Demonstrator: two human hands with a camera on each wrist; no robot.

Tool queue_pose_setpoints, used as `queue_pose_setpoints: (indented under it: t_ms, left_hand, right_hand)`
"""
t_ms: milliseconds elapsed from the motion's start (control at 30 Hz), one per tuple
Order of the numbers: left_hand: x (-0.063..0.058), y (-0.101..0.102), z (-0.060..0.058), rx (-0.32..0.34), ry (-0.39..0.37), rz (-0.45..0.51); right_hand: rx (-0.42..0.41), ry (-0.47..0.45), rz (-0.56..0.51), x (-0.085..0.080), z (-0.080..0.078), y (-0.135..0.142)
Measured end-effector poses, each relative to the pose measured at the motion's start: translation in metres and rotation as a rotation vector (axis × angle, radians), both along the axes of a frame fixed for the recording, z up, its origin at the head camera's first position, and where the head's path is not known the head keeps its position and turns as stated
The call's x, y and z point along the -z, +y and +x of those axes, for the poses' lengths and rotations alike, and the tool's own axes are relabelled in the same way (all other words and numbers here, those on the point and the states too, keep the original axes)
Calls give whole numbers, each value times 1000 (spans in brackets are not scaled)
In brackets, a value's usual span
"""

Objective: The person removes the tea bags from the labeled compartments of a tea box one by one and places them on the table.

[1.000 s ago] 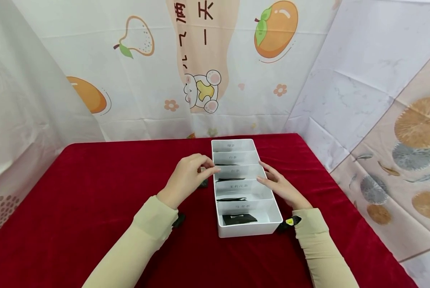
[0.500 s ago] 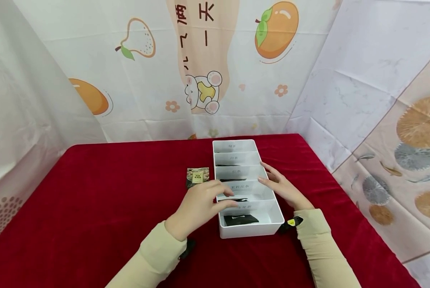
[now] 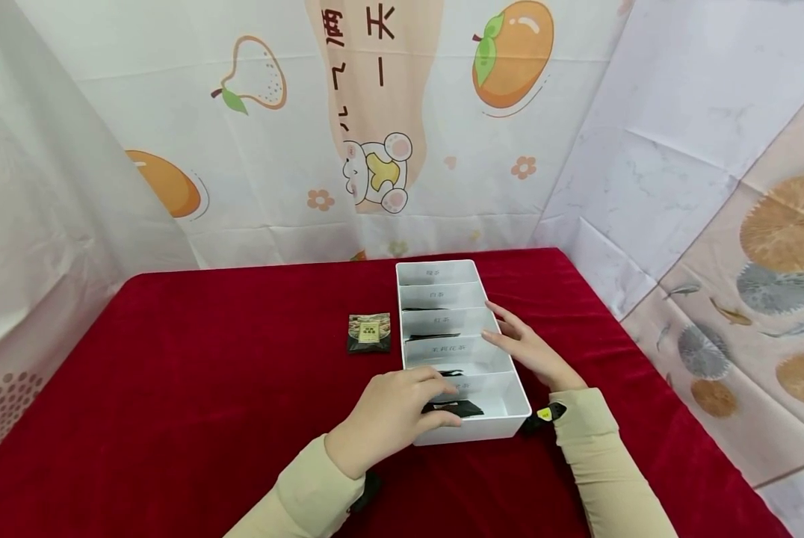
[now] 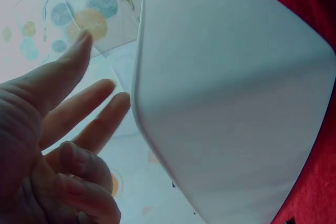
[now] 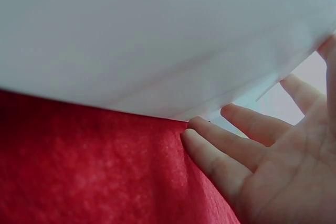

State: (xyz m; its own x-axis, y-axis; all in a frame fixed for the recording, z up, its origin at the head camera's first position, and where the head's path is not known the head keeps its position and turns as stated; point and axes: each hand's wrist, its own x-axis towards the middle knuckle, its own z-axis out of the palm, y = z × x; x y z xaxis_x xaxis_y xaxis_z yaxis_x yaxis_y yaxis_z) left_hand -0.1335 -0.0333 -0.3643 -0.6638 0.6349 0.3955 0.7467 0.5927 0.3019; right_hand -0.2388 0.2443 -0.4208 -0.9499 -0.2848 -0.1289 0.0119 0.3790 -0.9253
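A long white divided box (image 3: pixel 503 427) stands on the red cloth, its several compartments labelled with Chinese characters. Over its nearest compartment hovers my left hand (image 3: pixel 397 418), thumb and fingers spread apart with nothing seen between them. Just below those fingertips lies a black sachet (image 3: pixel 468 409), partly hidden by the hand. My right hand (image 3: pixel 528 350) rests against the box's right side, fingers extended; the right wrist view shows its fingertips (image 5: pixel 199 124) at the white wall. In the left wrist view, the left hand (image 4: pixel 58 129) is beside the box's outer wall (image 4: pixel 226 87).
A dark sachet with a yellow-green label (image 3: pixel 369 333) lies flat on the red cloth (image 3: pixel 207 388), left of the box. Edges of dark sachets show in other compartments. Printed curtains (image 3: pixel 274 164) stand behind and at both sides.
My left hand has moved from beside the middle compartments toward me, over the nearest one, uncovering the labelled sachet on the cloth. The right hand has stayed at the box's side.
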Motion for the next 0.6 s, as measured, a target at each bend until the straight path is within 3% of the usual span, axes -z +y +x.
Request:
queue_pose_setpoints:
  t_ms: [367, 600]
  left_hand:
    - [3, 3, 3, -47, -91, -249]
    - [5, 2, 4, -75, -48, -310]
  right_hand:
    - [-12, 18, -13, -1, 1, 0]
    - [-15, 23, -12, 0, 1, -1]
